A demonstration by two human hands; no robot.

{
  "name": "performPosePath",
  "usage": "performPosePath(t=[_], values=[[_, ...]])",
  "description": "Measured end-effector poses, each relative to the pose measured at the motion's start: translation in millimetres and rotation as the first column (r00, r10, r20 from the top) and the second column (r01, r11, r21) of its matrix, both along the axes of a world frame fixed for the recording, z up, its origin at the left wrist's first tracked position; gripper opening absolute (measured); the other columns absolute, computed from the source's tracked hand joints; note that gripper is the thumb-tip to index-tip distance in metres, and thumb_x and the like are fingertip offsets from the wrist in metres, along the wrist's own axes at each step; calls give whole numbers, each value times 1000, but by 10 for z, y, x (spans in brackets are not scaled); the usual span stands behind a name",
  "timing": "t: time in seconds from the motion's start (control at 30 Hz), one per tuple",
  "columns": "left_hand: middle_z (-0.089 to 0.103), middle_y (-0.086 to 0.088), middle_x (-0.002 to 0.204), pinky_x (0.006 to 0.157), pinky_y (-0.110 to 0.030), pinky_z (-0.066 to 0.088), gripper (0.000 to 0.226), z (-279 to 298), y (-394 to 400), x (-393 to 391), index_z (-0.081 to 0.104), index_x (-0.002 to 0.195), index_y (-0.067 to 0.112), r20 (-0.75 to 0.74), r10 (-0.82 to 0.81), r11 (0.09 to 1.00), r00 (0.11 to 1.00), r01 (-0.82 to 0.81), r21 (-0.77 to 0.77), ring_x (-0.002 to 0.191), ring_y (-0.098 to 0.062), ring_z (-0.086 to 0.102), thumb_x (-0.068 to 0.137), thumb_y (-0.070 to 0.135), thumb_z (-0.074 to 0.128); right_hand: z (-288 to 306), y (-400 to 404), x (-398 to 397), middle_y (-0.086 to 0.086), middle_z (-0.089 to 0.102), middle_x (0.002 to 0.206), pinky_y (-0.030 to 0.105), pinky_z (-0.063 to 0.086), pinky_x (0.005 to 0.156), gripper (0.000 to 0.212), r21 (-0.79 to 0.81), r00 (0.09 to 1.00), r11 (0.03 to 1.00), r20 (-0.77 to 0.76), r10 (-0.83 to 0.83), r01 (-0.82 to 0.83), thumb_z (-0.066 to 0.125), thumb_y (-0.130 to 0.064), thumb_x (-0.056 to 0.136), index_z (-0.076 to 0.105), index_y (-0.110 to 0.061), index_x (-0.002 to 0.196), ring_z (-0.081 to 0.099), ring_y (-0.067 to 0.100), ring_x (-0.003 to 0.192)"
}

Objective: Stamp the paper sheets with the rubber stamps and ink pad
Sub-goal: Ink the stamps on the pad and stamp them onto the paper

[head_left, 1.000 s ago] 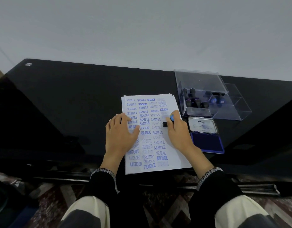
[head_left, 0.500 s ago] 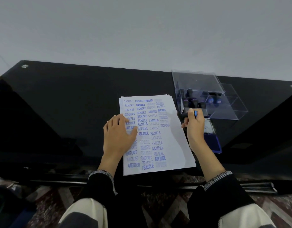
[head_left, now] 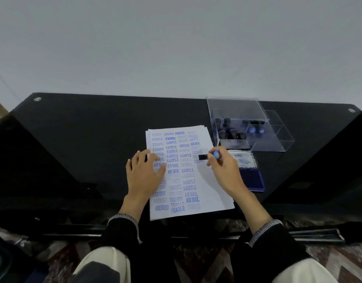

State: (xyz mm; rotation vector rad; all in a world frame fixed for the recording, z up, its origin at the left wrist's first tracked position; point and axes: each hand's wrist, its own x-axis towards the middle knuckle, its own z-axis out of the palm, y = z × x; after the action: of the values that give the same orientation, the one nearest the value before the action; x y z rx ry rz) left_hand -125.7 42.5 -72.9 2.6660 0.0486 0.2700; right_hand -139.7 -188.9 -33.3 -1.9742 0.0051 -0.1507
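Pinched in the right hand [head_left: 224,170], the stamp [head_left: 208,156] could be smudged over crowded paper [head_left: 208,180] if the flat left hand [head_left: 144,174] slips.

1. The paper sheets [head_left: 204,180], at frame centre, are pressed flat by the left hand [head_left: 144,176].
2. A rubber stamp [head_left: 209,156] is pinched by the right hand [head_left: 225,170] above the sheets' right edge.
3. The ink pad [head_left: 251,176] is seen open, right of centre.
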Motion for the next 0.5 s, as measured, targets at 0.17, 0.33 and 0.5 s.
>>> performPosePath(t=[0.17, 0.33, 0.5], values=[[45, -2, 143, 117, -49, 19, 25, 196, -391, 104, 62, 117, 18, -53, 36, 992, 998, -30, 119, 139, -26, 33, 95, 23, 53, 131, -181, -10, 6, 64, 86, 32, 50, 69, 8, -49, 998, 998, 52, -36, 39, 49, -22, 99, 51, -16, 105, 58, 20, 74], [61, 1, 120, 99, -33, 42, 18, 276, -1069, 265, 65, 109, 15, 44, -169, 947, 985, 174, -269, 112, -19, 55, 93, 14, 56, 297, -637, 108, 14, 66, 85, 36, 47, 60, 13, -34, 966, 976, 156, -207, 215, 50, -26, 98, 42, -15, 99, 61, 27, 71], [58, 0, 127, 98, -19, 30, 24, 193, -1412, 461, 60, 120, 15, 65, -265, 927, 962, 273, -257, 122, -17, 49, 96, 15, 54, 345, -1030, 356, 9, 59, 71, 16, 36, 50, 12, -10, 943, 962, 203, -265, 272, 54, -25, 97, 48, -15, 94, 47, 10, 55]])
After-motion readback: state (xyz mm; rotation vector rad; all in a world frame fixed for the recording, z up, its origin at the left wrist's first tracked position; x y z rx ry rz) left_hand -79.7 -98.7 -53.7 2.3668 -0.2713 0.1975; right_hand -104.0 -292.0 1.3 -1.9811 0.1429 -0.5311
